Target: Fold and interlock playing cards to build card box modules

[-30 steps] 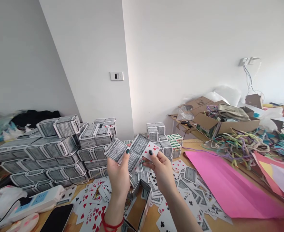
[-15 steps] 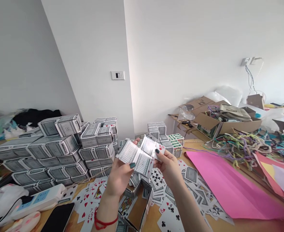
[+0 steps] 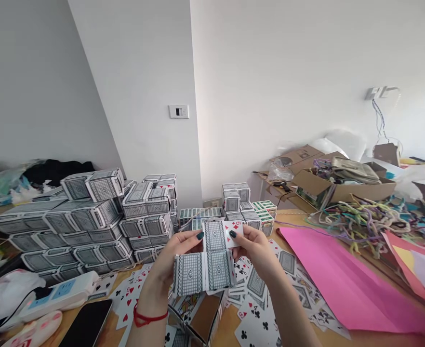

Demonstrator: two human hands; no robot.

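Note:
A piece built of folded playing cards (image 3: 190,273), grey-patterned backs facing me, hangs in front of me in both hands. My left hand (image 3: 167,255) is closed on its left side, thumb on top near the upper panel and the other fingers mostly hidden behind. At the upper right, my right hand (image 3: 258,246) pinches a diamond playing card (image 3: 237,226) that lies against the upper panel, face showing. Whether that card is tucked into the piece I cannot tell. Just below is an open card-covered box (image 3: 203,320) with loose cards inside.
Stacked card-covered blocks (image 3: 97,217) fill the left, with smaller stacks (image 3: 236,193) behind my hands. Loose cards (image 3: 258,320) spread over the table. A phone (image 3: 86,323) and power strip (image 3: 62,294) lie left; pink paper (image 3: 342,284), yarn (image 3: 357,217) and a cardboard box (image 3: 360,190) right.
Both hands have turned the card piece more upright and squarer to me, its lower panels now lower. My left thumb has shifted up to the upper panel. The right hand still pinches the diamond card.

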